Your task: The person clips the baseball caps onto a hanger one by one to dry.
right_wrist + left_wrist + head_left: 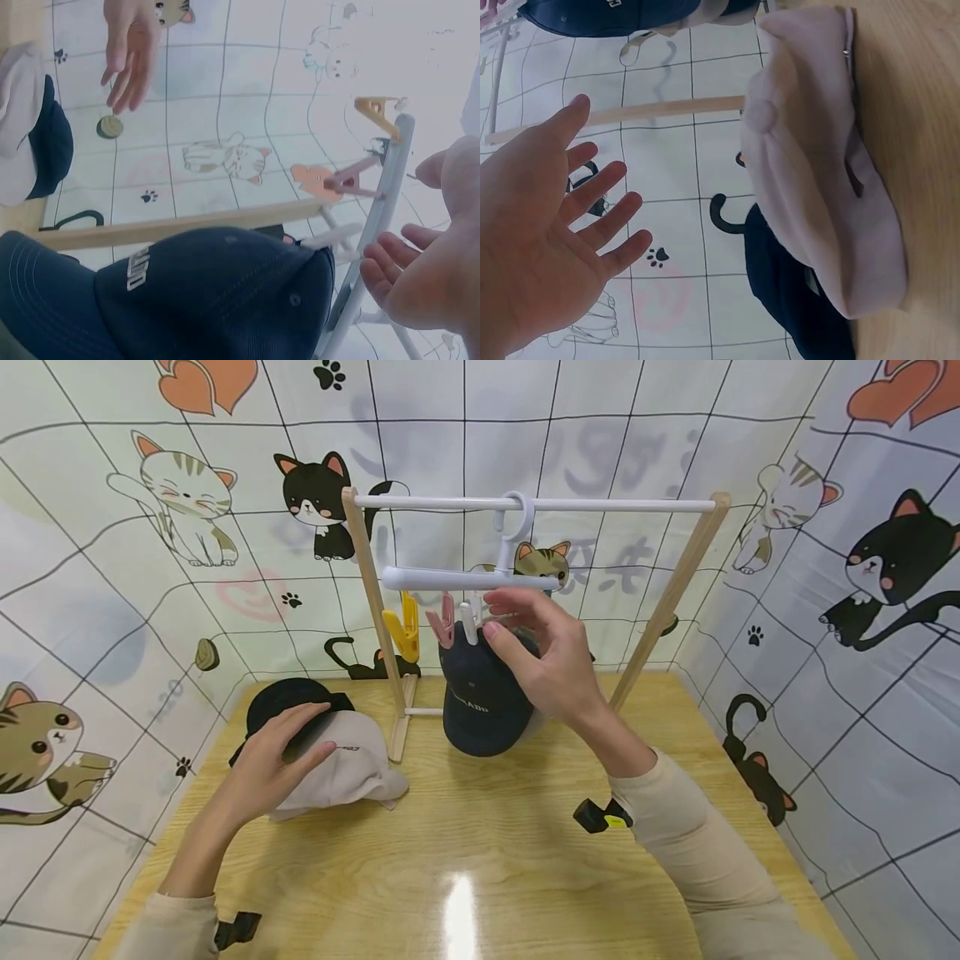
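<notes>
The right hand (558,664) is raised beside the white clip (470,620), thumb and fingers parted and gripping nothing; whether a fingertip touches the hanger (450,580), I cannot tell. The navy cap (480,697) hangs beneath that hanger, its crown up at the white clip and its brim pointing down towards the table (420,860). A paler item shows partly behind it, too hidden to identify. Along the hanger, 2 further clips are noted to the left of the white clip: the pink clip (444,625) next to it, then the yellow clip (407,627). The hanger's hook sits over the white rail (622,506) of a wooden rack (678,585). The left hand (266,768) is held in the air near 2 caps on the table, fingers extended and spread, clear of either; the pale cap (337,777) lies in front, partly overlapping the dark cap (281,700) behind. The wrists each carry 1 black device, and the walls are covered in a cat-print sheet (465,452).
</notes>
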